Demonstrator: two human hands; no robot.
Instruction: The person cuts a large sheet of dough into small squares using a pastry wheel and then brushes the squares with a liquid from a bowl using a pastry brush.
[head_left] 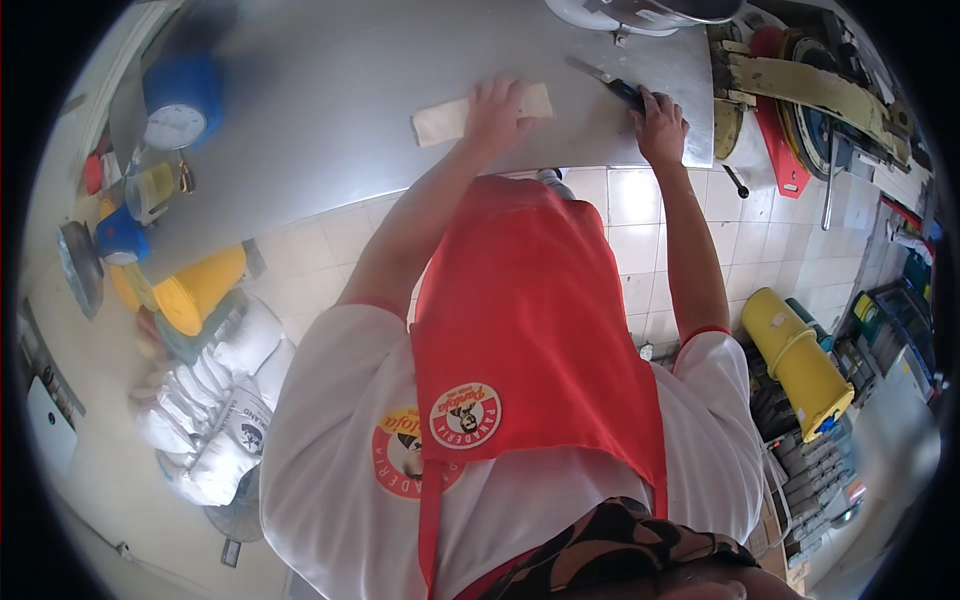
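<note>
Pale strip (437, 122) on the table before you, near its front edge and beneath your left hand. The table (340, 90) is a broad sheet of grey metal, smooth, with a soft, cloudy sheen. Your apron (530, 320) is red cloth, hanging in shallow folds toward the table edge. The strip is flat, matt, cream-coloured and roughly oblong; whether it is cloth or dough, you cannot tell. To its right, well apart, the knife (622, 90) has a narrow grey blade, pointing away and leftward, and a dark handle.

Pose: your left forearm (415, 215) slants inward and forward; your right forearm (697, 250) rises more steeply. Your hands are apart. The left hand (495, 115) lies palm down across the strip, its thumb set off to the right; you cannot tell whether it grips. The right hand (660, 130) is bent, thumb and forefinger closed about the handle's near end.
</note>
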